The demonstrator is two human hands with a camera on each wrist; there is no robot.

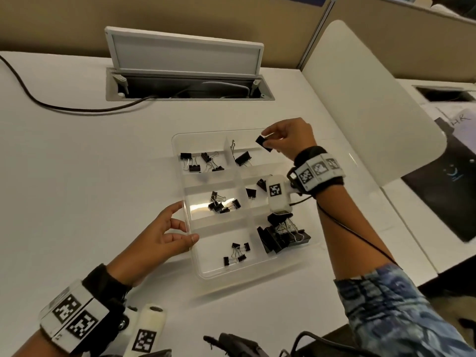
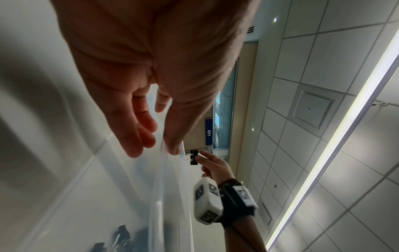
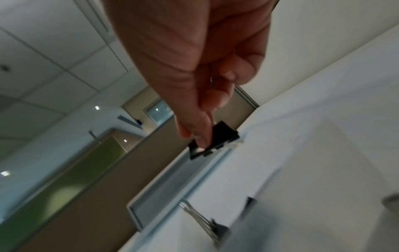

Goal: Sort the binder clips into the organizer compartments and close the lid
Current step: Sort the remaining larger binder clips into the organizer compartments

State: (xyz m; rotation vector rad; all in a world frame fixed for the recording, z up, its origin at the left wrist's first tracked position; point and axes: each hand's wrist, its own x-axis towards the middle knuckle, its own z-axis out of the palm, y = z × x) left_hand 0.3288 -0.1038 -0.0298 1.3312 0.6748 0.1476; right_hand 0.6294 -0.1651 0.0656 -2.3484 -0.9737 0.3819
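Observation:
A clear organizer with six compartments lies on the white desk, and black binder clips of different sizes sit in each. My right hand pinches a black binder clip above the far right compartment, where one clip lies. The right wrist view shows this held clip between thumb and fingers. My left hand holds the organizer's left rim, thumb over the edge and fingers outside; the left wrist view shows the clear wall between them. Large clips fill the near right compartment.
An open cable hatch with a raised flap stands behind the organizer, and a black cable runs left from it. A white divider panel rises on the right. A dark device lies at the near edge.

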